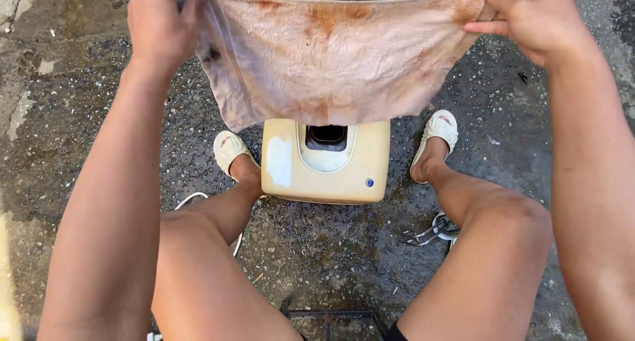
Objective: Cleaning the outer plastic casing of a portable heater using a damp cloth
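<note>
Two bare hands are holding a cloth [331, 56] stretched out flat in the air, seen from a camera looking down from the person's head. The left hand [162, 27] is pinching the cloth's left top corner, fingers clenched around the bunched edge. The right hand [529, 17] is gripping the right top corner between thumb and fingers, so each grip is closed on the cloth and neither is released. The cloth is pale pink-beige, marked with rusty orange stains along its top edge and one small dark spot near the left side. It is hanging down in front of the person, above a cream plastic appliance [324, 162] that is standing on the wet ground [79, 116] between the person's two feet. Both feet are wearing pale slippers, and the knees are bending forward, as if the person is sitting or crouching. A white cable [192, 199] is lying by the left leg and a wire object [433, 232] by the right.

Judging from this, the step in hand is spreading the cloth open. The next move would be calling for both grips to stay firm while the cloth is being lowered evenly toward the appliance.
</note>
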